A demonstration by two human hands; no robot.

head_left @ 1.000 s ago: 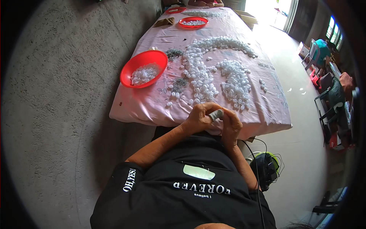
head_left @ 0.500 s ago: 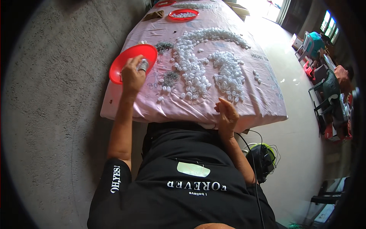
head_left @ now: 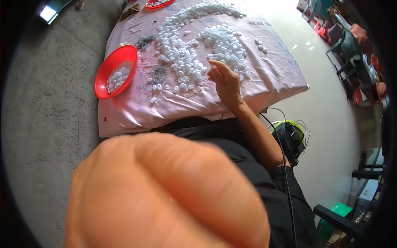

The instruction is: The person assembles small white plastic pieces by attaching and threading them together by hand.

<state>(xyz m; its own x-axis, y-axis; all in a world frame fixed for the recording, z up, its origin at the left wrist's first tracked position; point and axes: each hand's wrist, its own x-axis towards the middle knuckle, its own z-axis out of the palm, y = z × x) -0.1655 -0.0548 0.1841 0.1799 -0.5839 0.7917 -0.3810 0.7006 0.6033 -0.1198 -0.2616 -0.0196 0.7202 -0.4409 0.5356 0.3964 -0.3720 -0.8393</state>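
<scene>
My left hand (head_left: 165, 190) fills the lower left of the head view, very close and blurred. Its palm side shows, but the fingertips are hidden, so I cannot see whether it holds anything. My right hand (head_left: 226, 84) is over the near part of the white pieces, its forefinger reaching forward and the other fingers loosely bent, with nothing seen in it. Small oval white plastic pieces (head_left: 180, 53) with holes lie in a curved heap on the pink cloth. On the left, a tilted red bowl (head_left: 100, 84) holds many of the same white pieces (head_left: 118, 77).
The pink-clothed table (head_left: 273, 74) bears two dark grey clumps of small wiry parts (head_left: 159, 73). Another red dish (head_left: 159, 5) stands at its far end. A black cable (head_left: 285, 194) hangs beside my right arm. Chairs (head_left: 349, 45) and clutter line the right side.
My left hand has left the red bowl and come up close to the camera. My right hand has moved forward to the white pieces. The view has shifted.
</scene>
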